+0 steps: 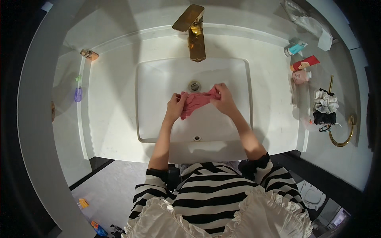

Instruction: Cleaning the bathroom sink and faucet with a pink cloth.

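A crumpled pink cloth hangs stretched between my two hands over the white sink. My left hand pinches its left end, and my right hand grips the right end, slightly higher. The lower left corner of the cloth droops toward the basin. Just beyond the cloth lies the round metal drain. What kind of cloth it is, I cannot make out.
A gold faucet rises behind the basin. Along the right ledge stand a blue-and-white tube, a red tube and a pink bottle. Scrunchies hang near a gold towel ring. At left is a small brown bottle.
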Demonstrator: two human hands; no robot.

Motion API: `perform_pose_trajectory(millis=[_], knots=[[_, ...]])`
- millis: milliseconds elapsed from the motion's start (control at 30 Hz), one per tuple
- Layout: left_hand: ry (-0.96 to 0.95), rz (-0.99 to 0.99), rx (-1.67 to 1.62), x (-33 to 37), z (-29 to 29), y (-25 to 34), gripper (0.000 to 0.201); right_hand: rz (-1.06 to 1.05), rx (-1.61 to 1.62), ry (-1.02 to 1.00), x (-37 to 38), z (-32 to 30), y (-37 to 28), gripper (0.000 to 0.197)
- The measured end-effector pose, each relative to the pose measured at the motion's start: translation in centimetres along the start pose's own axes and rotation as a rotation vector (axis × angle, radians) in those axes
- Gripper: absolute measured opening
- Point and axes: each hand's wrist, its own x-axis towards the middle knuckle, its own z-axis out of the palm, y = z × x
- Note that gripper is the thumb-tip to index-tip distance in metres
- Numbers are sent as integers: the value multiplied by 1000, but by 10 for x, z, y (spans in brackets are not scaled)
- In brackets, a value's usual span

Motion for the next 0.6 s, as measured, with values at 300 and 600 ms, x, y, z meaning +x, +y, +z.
perform_pose_trajectory(millis=[300, 600], knots=[[-276, 231, 697, -22, -1, 17, 66, 197, 174, -47, 11, -42, -65, 24], [-85, 748, 92, -8, 46, 8, 78, -104, 367, -275, -13, -33, -86, 31]])
